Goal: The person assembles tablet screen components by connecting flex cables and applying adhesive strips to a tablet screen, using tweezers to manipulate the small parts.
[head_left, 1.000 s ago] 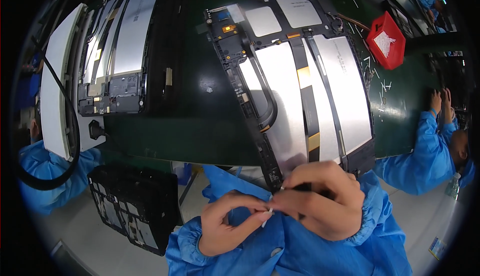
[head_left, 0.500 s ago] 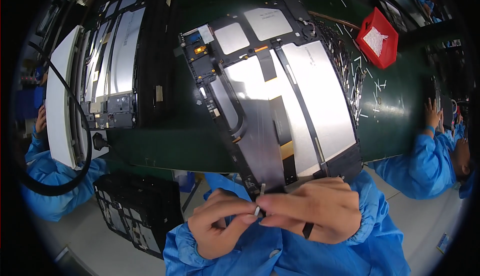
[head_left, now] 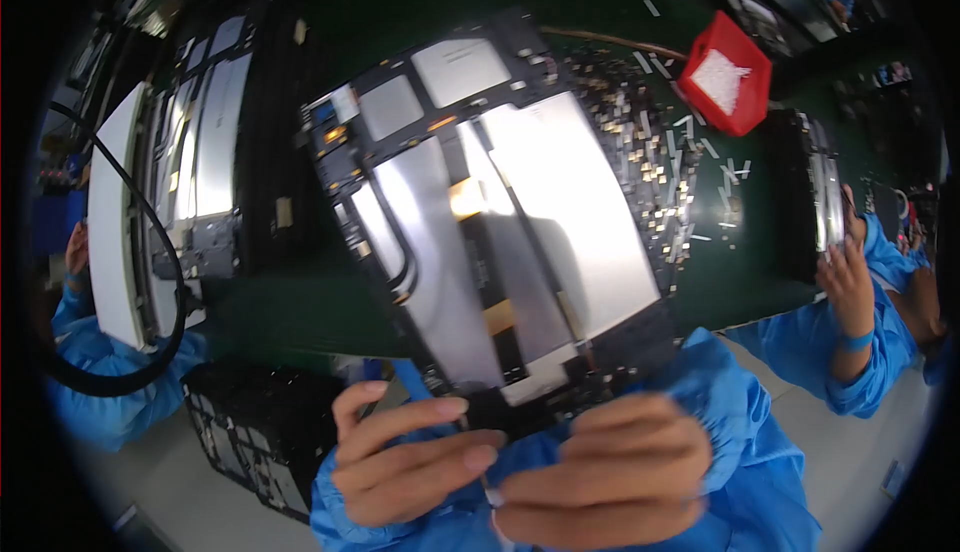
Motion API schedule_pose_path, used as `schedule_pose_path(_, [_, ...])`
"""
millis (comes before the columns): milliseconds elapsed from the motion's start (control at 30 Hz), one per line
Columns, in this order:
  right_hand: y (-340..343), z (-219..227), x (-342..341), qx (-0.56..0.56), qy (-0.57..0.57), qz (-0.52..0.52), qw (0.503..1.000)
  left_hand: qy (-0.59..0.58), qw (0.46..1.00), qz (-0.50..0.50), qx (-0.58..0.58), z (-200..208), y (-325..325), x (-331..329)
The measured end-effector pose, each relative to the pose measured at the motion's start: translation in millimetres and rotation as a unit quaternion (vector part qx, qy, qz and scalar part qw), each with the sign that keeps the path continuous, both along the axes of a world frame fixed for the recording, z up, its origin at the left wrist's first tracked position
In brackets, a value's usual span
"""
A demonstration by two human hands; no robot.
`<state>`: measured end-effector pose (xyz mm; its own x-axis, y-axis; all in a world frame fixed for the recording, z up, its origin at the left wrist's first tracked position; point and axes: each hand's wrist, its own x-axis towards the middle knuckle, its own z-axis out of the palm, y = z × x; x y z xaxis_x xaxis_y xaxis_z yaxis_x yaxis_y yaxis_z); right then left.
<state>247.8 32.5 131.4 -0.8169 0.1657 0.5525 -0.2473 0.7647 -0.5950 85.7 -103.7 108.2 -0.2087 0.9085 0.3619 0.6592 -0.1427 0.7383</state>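
A black device chassis (head_left: 540, 37) with large silver battery panels (head_left: 580, 192), dark ribbon cables and small connectors lies slanted at the table's front edge. Just below its lower left corner is my left hand (head_left: 400, 467), its upper fingers raised and its lower fingertips closed together on a thin pale strip (head_left: 493, 497). My right hand (head_left: 605, 477) is curled at the strip's lower end, smeared by motion. The strip runs between the fingertips of both hands; most of it is hidden or blurred.
Several similar chassis (head_left: 215, 142) stand at the left beside a white panel (head_left: 115, 212) and a black cable (head_left: 165, 222). Loose small parts (head_left: 640, 142) cover the table right of the chassis, near a red bin (head_left: 755, 77) of white strips. Co-workers in blue sit on both sides.
The hands have shifted slightly lower, and my right hand has turned and come down. My left fingers have spread. The whole view has shifted, with the chassis appearing further left.
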Motion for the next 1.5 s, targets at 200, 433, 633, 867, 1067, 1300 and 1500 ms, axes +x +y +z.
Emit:
schedule_pose_path(200, [159.7, -16.2, 62.4, 0.005, -0.02, -0.587, 0.809, -0.086, 0.99, 0.091, 0.066, -25.9, 6.7, -5.2])
schedule_pose_path(433, [237.0, -60.8, 90.8, 0.033, -0.188, -0.55, 0.813, -0.177, 0.974, 0.133, 0.051, -22.3, 17.6, -13.0])
schedule_pose_path(633, [63.9, -4.4, 15.0, -0.22, -0.06, -0.241, 0.943, -0.16, 0.987, 0.014, 0.026, -23.7, 38.5, -35.5])
schedule_pose_path(867, [1.6, -15.5, -27.3, -0.144, -0.083, -0.117, 0.979, -0.148, 0.988, 0.018, 0.048, -30.5, 48.6, -44.5])
schedule_pose_path(1067, [-4.5, -22.0, -35.4, -0.003, -0.14, -0.204, 0.969, -0.158, 0.986, 0.003, 0.054, -36.5, 50.6, -47.2])
schedule_pose_path(1300, [-4.5, -18.5, -36.9, 0.017, -0.16, -0.201, 0.966, -0.17, 0.984, 0.009, 0.045, -32.2, 51.1, -45.1])
schedule_pose_path(1500, [-2.5, -18.5, -35.5, 0.017, -0.16, -0.177, 0.971, -0.203, 0.978, 0.0, 0.04, -35.0, 47.7, -47.0])
